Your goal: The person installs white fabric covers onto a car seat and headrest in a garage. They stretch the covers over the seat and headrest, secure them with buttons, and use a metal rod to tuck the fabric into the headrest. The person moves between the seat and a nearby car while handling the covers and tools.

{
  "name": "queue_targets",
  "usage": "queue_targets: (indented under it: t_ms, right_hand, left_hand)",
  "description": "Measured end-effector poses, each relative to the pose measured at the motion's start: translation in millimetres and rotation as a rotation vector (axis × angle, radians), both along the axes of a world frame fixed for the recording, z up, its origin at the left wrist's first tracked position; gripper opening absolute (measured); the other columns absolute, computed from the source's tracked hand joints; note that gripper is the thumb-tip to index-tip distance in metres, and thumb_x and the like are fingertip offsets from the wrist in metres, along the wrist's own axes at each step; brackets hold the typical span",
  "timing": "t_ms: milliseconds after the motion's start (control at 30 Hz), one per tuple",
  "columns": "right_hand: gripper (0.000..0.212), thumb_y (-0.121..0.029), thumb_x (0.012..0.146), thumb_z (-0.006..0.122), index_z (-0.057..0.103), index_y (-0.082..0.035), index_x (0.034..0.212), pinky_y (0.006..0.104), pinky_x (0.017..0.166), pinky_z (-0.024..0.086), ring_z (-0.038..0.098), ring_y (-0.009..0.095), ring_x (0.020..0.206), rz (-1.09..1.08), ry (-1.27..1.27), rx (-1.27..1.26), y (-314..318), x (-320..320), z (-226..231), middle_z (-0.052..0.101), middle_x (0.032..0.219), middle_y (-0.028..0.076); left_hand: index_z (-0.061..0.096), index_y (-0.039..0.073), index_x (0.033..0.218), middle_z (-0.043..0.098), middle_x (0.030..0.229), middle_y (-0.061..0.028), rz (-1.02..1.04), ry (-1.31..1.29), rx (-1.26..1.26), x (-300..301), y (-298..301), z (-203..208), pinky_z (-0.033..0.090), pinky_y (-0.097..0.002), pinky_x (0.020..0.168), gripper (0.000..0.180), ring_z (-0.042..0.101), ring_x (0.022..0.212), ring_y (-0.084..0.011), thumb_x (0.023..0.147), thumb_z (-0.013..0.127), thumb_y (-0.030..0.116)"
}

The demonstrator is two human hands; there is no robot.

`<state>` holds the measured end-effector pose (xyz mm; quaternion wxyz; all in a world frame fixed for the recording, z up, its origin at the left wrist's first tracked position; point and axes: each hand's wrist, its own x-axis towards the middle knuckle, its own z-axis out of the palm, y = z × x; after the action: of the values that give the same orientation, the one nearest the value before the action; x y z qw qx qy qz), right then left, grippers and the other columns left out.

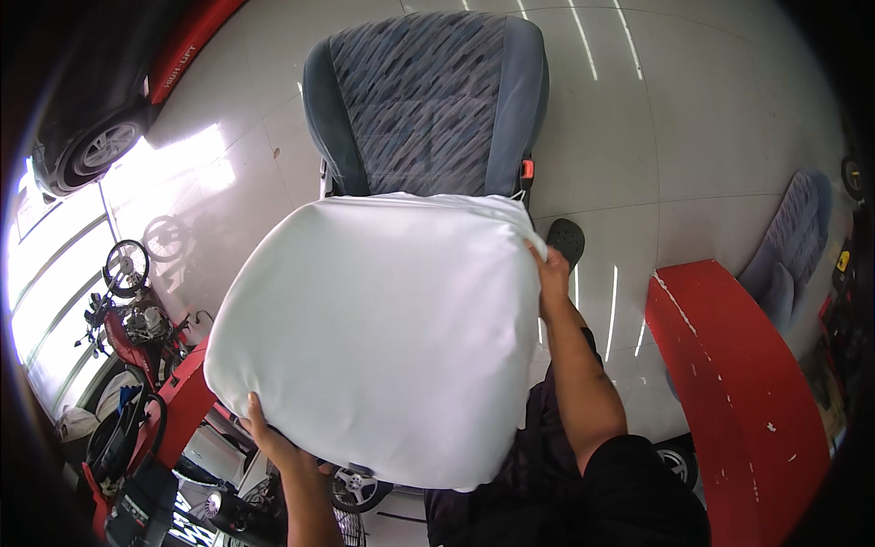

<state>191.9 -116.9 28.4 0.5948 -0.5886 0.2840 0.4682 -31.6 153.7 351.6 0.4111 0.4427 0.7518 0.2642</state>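
A car seat with a grey-blue patterned section (419,100) and plain grey side bolsters stands in front of me. Its nearer part is wrapped in a smooth white fabric cover (374,337), with creases along the far edge and right side. At the cover's far right corner, my right hand (552,278) is closed on the fabric edge. My left hand (271,441) grips the near left rim, thumb on top and fingers hidden beneath. An orange-red seat belt buckle (528,170) sits at the seat's right side, just beyond the cover.
On the right are a red ramp-like platform (729,392) and another patterned seat (788,246). A red motorcycle (132,333) stands at left, and a dark car (96,128) at far left. Below the right corner, a dark clog (566,242) shows on the shiny tiled floor (611,146).
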Motion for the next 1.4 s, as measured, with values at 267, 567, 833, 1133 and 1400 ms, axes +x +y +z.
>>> queue_targets:
  t_ms: [267, 567, 833, 1133, 1400]
  right_hand:
    - [0.047, -0.040, 0.098, 0.068, 0.072, 0.005, 0.110, 0.0314, 0.082, 0.051, 0.066, 0.016, 0.094, 0.115, -0.092, -0.177, -7.0, 47.8, 37.1, 0.071, 0.108, 0.012]
    - [0.050, -0.040, 0.087, 0.079, 0.070, 0.007, 0.099, 0.0347, 0.076, 0.052, 0.065, 0.019, 0.081, 0.167, -0.018, -0.012, -3.7, 77.1, 44.8, 0.069, 0.091, 0.014]
    - [0.055, -0.052, 0.088, 0.075, 0.067, 0.002, 0.090, 0.0427, 0.083, 0.049, 0.066, 0.031, 0.089, 0.599, -0.428, -0.323, -3.3, 57.6, 73.4, 0.070, 0.093, 0.019]
    - [0.056, -0.052, 0.083, 0.079, 0.068, -0.001, 0.102, 0.0396, 0.084, 0.049, 0.062, 0.025, 0.091, 0.473, -0.188, -0.229, -8.5, 54.2, 78.0, 0.068, 0.094, 0.015]
    - [0.079, -0.052, 0.081, 0.081, 0.047, -0.013, 0.141, 0.0441, 0.103, 0.047, 0.060, 0.035, 0.115, 0.834, -0.543, -0.505, 8.8, 73.5, 95.0, 0.057, 0.131, 0.024]
  left_hand:
    - [0.033, 0.002, 0.149, 0.053, 0.134, -0.0196, -0.006, -0.104, 0.050, 15.4, -18.4, 2.2, 0.058, -0.0419, 0.096, 0.067, 0.063, 0.115, -0.0284, 0.097, 0.068, 0.026]
    - [0.037, 0.002, 0.143, 0.055, 0.130, -0.0190, -0.033, -0.045, 0.085, 11.9, -19.3, -1.7, 0.058, -0.0418, 0.095, 0.063, 0.063, 0.113, -0.0280, 0.096, 0.070, 0.028]
    - [0.037, 0.001, 0.143, 0.057, 0.128, -0.0188, -0.086, -0.126, 0.101, 7.7, -16.5, -2.1, 0.057, -0.0414, 0.095, 0.065, 0.064, 0.111, -0.0289, 0.094, 0.073, 0.025]
    - [0.033, 0.000, 0.149, 0.053, 0.134, -0.0194, -0.053, -0.056, 0.179, -1.0, -16.5, -4.2, 0.051, -0.0408, 0.100, 0.069, 0.060, 0.115, -0.0283, 0.095, 0.070, 0.022]
    - [0.027, 0.003, 0.153, 0.046, 0.143, -0.0187, 0.070, -0.187, 0.070, -8.4, 18.4, 9.9, 0.047, -0.0429, 0.107, 0.074, 0.054, 0.126, -0.0289, 0.097, 0.068, 0.029]
